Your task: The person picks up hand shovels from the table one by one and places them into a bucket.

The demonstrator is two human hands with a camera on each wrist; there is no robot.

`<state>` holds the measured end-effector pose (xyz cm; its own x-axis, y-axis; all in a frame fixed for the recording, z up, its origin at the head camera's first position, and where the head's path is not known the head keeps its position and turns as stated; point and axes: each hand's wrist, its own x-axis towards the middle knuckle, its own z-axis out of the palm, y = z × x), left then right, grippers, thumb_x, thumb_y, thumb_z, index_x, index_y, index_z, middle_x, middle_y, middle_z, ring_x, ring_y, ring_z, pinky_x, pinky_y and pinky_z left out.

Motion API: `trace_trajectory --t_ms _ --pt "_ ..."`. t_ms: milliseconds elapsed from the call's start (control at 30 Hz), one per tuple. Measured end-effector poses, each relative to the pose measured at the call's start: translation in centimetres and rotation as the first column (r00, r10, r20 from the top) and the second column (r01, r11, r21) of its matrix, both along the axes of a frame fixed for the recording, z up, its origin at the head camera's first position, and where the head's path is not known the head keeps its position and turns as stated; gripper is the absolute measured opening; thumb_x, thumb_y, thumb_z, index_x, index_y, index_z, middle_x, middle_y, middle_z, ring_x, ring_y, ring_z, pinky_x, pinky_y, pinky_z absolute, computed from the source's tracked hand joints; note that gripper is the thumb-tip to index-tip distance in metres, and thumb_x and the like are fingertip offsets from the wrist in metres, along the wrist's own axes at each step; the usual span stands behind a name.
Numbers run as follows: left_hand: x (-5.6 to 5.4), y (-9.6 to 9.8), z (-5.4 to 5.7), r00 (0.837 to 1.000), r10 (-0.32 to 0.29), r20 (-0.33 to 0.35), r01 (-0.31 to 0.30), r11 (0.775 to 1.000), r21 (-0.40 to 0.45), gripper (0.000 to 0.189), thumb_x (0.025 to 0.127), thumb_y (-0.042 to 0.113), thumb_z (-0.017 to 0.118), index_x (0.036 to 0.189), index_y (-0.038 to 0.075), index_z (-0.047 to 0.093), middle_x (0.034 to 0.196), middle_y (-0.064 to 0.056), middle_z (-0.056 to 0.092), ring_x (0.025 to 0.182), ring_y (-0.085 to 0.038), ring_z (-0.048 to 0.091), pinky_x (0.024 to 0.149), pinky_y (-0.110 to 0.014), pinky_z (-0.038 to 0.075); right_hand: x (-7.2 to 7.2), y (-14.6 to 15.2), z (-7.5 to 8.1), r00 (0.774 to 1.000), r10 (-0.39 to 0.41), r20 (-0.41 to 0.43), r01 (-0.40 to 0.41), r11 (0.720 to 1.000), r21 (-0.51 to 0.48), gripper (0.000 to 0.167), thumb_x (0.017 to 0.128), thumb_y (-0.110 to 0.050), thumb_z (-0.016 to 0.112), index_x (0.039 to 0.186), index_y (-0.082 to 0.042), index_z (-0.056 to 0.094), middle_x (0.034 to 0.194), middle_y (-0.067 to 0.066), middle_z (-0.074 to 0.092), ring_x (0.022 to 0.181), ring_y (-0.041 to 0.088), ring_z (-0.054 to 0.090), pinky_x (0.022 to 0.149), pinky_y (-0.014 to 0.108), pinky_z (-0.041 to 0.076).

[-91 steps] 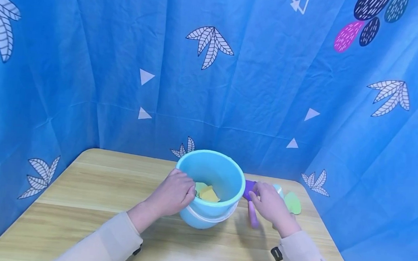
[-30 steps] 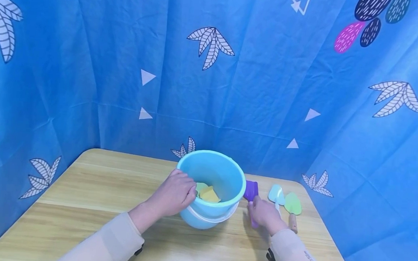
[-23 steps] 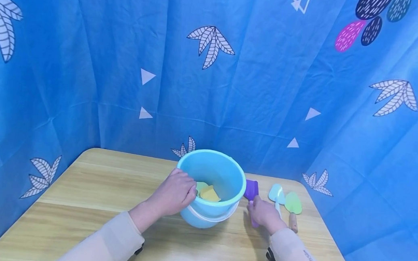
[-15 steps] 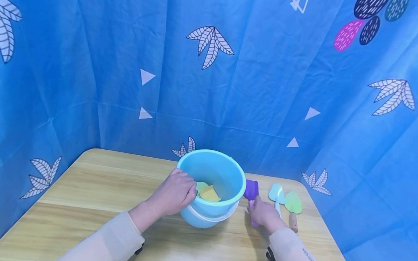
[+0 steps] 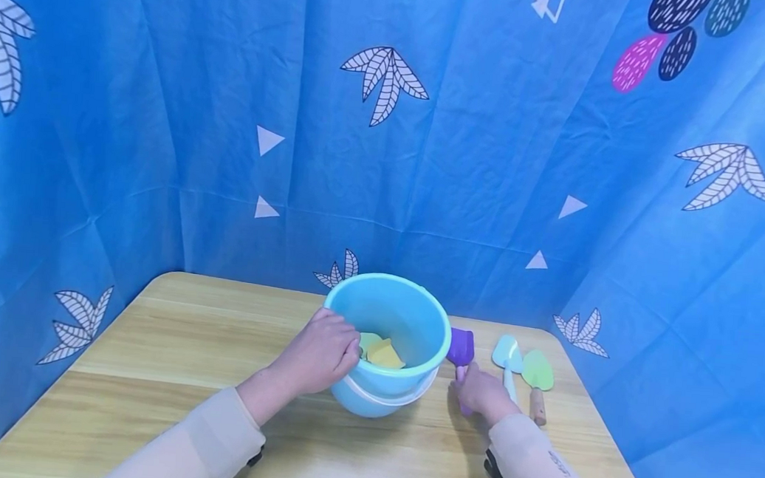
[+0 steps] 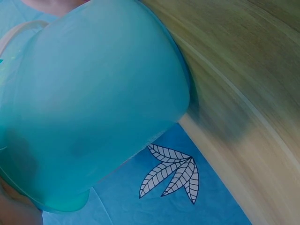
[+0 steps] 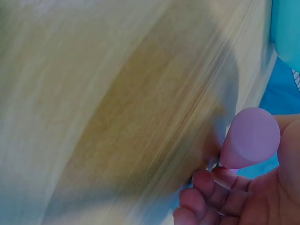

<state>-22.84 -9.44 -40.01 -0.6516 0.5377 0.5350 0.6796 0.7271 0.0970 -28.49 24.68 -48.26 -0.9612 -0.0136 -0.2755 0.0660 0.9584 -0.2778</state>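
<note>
A light blue bucket [image 5: 371, 405] with a white handle stands on the wooden table. My left hand [image 5: 314, 353] grips its near left rim, fingers curled over the edge. Inside the bucket lie a yellow piece [image 5: 385, 354] and a light green piece, both partly hidden by the rim. To the bucket's right, my right hand [image 5: 486, 394] holds a purple toy shovel [image 5: 461, 347] by its lilac handle. The right wrist view shows the rounded end of that handle [image 7: 255, 136] between thumb and fingers, with the other fingers bent below it.
Right of my right hand lie a light blue toy shovel [image 5: 508, 351] and a green toy shovel [image 5: 538, 370] with a brown handle. Blue patterned cloth [image 5: 386, 180] hangs close behind the table [image 5: 229, 339] and along its sides.
Three seconds ago my right hand was higher, covering part of the light blue shovel. It has come down and taken hold of the purple shovel's handle. My left hand stays on the rim.
</note>
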Motion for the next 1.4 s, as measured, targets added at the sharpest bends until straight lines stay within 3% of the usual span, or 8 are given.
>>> trace_trajectory --t_ms 133,367,533,800,967,1133,1400 --pt "0.0 0.0 0.0 1.000 -0.004 -0.013 0.004 1.000 0.007 0.033 0.098 0.021 0.043 0.065 0.025 0.042 0.061 0.014 0.038 0.069 -0.010 0.040 0.087 -0.036 0.039 -0.1 -0.1 0.1 1.000 -0.002 0.021 0.001 1.000 0.028 0.078 0.100 -0.033 0.052 0.150 0.015 0.017 0.077 0.013 0.055 0.056 0.021 0.052 0.051 0.034 0.043" --pt "0.0 0.0 0.0 1.000 -0.005 -0.010 0.005 1.000 0.021 0.033 0.097 0.021 0.044 0.065 0.025 0.042 0.061 0.014 0.038 0.069 -0.010 0.040 0.087 -0.036 0.039 -0.1 -0.2 0.2 1.000 0.003 0.020 -0.004 0.999 0.038 0.074 0.100 -0.031 0.052 0.147 0.017 0.021 0.087 0.019 0.058 0.058 0.023 0.053 0.051 0.034 0.045" --pt "0.0 0.0 -0.1 1.000 0.002 0.000 -0.002 1.000 0.013 0.033 0.097 0.020 0.046 0.065 0.024 0.043 0.062 0.014 0.039 0.069 -0.011 0.041 0.088 -0.036 0.039 -0.2 -0.1 0.1 1.000 0.025 -0.001 -0.025 0.998 0.064 0.067 0.100 -0.028 0.051 0.141 0.019 0.030 0.097 0.025 0.060 0.069 0.028 0.058 0.061 0.040 0.050" --pt "0.0 0.1 0.0 1.000 0.002 0.004 -0.002 1.000 0.023 0.032 0.098 0.022 0.045 0.066 0.025 0.043 0.063 0.014 0.039 0.070 -0.010 0.041 0.089 -0.037 0.039 -0.3 0.3 -0.1 0.999 0.016 -0.040 -0.015 0.999 0.041 0.057 0.099 -0.026 0.049 0.132 0.019 0.038 0.087 0.021 0.057 0.068 0.029 0.056 0.057 0.039 0.048" --pt "0.1 0.1 0.0 1.000 0.000 -0.004 0.000 1.000 0.023 0.032 0.097 0.022 0.045 0.066 0.025 0.043 0.062 0.014 0.039 0.070 -0.010 0.041 0.088 -0.037 0.039 -0.4 0.5 -0.2 0.996 0.031 -0.078 -0.027 0.998 0.057 0.060 0.103 -0.032 0.043 0.132 0.021 0.040 0.105 0.034 0.060 0.092 0.043 0.063 0.079 0.053 0.053" --pt "0.1 0.1 0.0 1.000 0.003 0.014 -0.004 1.000 0.016 0.032 0.098 0.021 0.045 0.066 0.025 0.043 0.063 0.014 0.039 0.070 -0.010 0.041 0.089 -0.037 0.038 -0.2 0.8 0.1 0.996 0.012 -0.087 -0.009 0.999 0.032 0.066 0.107 -0.037 0.035 0.139 0.021 0.035 0.128 0.041 0.051 0.118 0.056 0.052 0.096 0.062 0.044" --pt "0.2 0.1 0.1 1.000 -0.002 0.004 0.002 1.000 0.018 0.032 0.098 0.019 0.046 0.066 0.025 0.044 0.063 0.014 0.039 0.069 -0.011 0.041 0.088 -0.037 0.038 0.0 1.2 0.5 0.991 0.032 -0.127 -0.028 0.999 0.038 0.065 0.107 -0.037 0.036 0.139 0.020 0.037 0.130 0.041 0.051 0.120 0.056 0.051 0.099 0.062 0.042"
